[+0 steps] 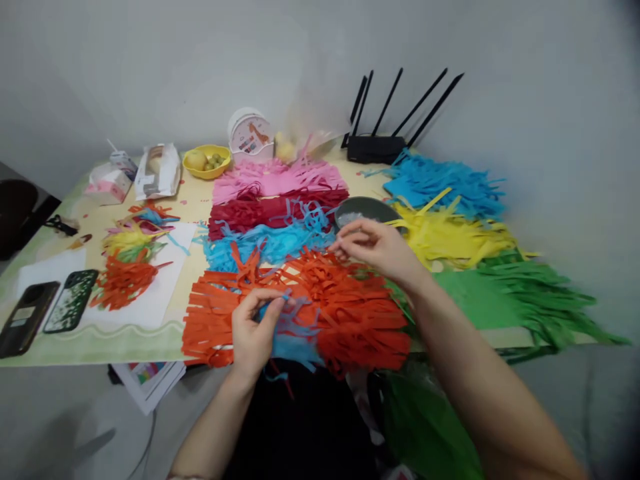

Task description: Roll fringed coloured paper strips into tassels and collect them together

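My left hand (255, 330) is closed around a blue fringed strip (295, 330), thumb and forefinger pinching its upper end over the orange fringe. My right hand (373, 248) is held in a pinch at the near edge of a dark round bowl (373, 207); whatever its fingertips hold is too small to make out. Clear, shiny bits lie in the bowl. Beneath both hands spreads orange fringed material (360, 320). Behind it are rows of blue fringe (270, 243), dark red fringe (280, 210) and pink fringe (280, 179).
Blue (440, 183), yellow (455, 233) and green fringe (530, 300) lie at right. A black router (375, 149) stands behind. On the left are two phones (70, 303), a mixed-colour fringe bundle (127, 277), a yellow fruit bowl (206, 173) and a white packet (157, 175).
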A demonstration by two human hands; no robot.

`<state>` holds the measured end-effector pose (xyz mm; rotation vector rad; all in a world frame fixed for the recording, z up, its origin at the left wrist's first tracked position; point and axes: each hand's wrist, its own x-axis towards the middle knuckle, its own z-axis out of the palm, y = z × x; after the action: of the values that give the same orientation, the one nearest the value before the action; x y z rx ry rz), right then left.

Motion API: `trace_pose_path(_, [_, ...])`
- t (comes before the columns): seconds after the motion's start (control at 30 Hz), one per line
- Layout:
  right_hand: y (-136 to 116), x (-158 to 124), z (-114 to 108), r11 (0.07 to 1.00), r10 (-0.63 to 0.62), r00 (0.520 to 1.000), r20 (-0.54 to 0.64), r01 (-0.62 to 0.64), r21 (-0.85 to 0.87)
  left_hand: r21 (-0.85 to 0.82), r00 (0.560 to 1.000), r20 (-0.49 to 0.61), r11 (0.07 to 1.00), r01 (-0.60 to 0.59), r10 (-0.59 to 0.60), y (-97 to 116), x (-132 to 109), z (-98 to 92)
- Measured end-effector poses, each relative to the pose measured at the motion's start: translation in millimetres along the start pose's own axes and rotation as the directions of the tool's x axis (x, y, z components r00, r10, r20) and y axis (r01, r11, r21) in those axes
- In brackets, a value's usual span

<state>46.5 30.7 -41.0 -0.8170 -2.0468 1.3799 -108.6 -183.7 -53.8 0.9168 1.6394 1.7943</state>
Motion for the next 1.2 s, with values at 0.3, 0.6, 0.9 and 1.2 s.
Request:
trace_pose_path(0.3, [-37, -66, 86, 0.897, 0.014, 0.995, 0.099, -0.057, 0.439, 0.084, 0.985, 0.056, 0.982, -0.169, 0.165, 1, 4, 4.6])
trace_pose_path(0.6, [-45, -77, 101, 0.937, 0.032, 0.999, 0.040, -0.044, 0.347, 0.132, 0.971, 0.036, 0.962, -0.239, 0.236, 3, -10, -8.3])
trace_pose_path(0.9, [-47, -79, 103, 0.937, 0.025, 0.998, 0.054, -0.042, 0.347, 0.189, 0.976, 0.087, 0.959, -0.212, 0.199, 7, -12, -13.9])
trace_pose_path(1.2, [-40, -84, 111, 0.935, 0.064, 0.997, 0.033, -0.072, 0.348, 0.124, 0.990, 0.052, 0.983, -0.136, 0.131, -1, -13, -13.6])
